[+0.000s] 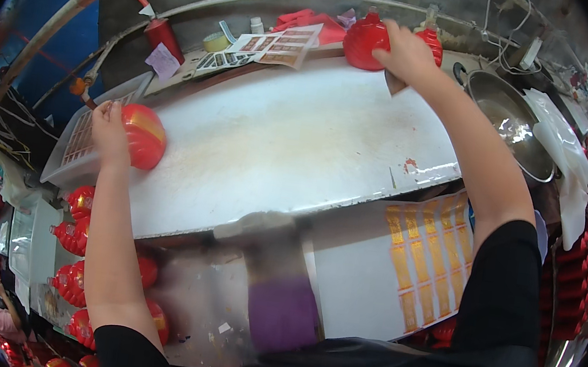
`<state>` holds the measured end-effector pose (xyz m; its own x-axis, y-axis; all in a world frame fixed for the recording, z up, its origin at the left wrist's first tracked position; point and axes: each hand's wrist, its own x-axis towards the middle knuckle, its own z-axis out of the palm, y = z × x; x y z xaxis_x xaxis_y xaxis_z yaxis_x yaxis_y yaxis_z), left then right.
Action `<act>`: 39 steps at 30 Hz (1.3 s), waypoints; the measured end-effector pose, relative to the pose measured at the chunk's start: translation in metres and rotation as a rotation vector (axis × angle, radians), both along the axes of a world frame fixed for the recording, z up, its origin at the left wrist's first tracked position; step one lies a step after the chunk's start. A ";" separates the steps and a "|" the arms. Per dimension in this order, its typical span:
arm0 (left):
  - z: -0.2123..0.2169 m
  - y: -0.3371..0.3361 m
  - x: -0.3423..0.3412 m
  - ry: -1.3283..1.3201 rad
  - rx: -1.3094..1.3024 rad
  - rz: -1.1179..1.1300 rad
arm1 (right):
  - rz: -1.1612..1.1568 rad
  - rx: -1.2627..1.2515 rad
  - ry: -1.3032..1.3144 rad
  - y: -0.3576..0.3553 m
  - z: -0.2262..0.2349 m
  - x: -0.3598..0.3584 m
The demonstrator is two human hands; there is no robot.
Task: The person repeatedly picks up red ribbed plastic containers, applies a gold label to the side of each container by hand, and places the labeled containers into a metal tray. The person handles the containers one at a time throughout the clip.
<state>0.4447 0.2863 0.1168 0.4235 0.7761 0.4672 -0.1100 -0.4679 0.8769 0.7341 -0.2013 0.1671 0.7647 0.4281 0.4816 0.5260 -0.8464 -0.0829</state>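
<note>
At the left end of the white worktop, my left hand (108, 128) is closed at the left side of a glossy red ribbed bottle (144, 138) with a gold band. The bottle seems to lie on its side, its neck end hidden by my fingers. Across the far edge reaches my right hand (407, 54), its fingers and thumb closed against the side of an upright red ribbed bottle (364, 42) with a clear neck. A flat brown piece (394, 83) juts out below that palm; whether I hold it is unclear. Another red bottle (431, 42) stands just behind my right hand.
Sticker sheets (282, 44) and a tape roll (216, 42) lie along the back ledge. A metal basin (511, 122) stands far right. A white crate (75, 145) is beyond my left hand. Gold label strips (428, 259) lie below the worktop's front edge; several red bottles (69, 284) stand lower left.
</note>
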 end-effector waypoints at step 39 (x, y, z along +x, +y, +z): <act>0.020 -0.274 -0.085 0.259 -0.086 -0.701 | -0.205 1.181 0.374 -0.504 -0.013 0.034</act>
<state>0.3595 0.0120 0.1370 0.9198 0.3137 0.2356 -0.1423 -0.2929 0.9455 0.7678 -0.7056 0.1542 0.9385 -0.2588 0.2287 0.1741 -0.2176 -0.9604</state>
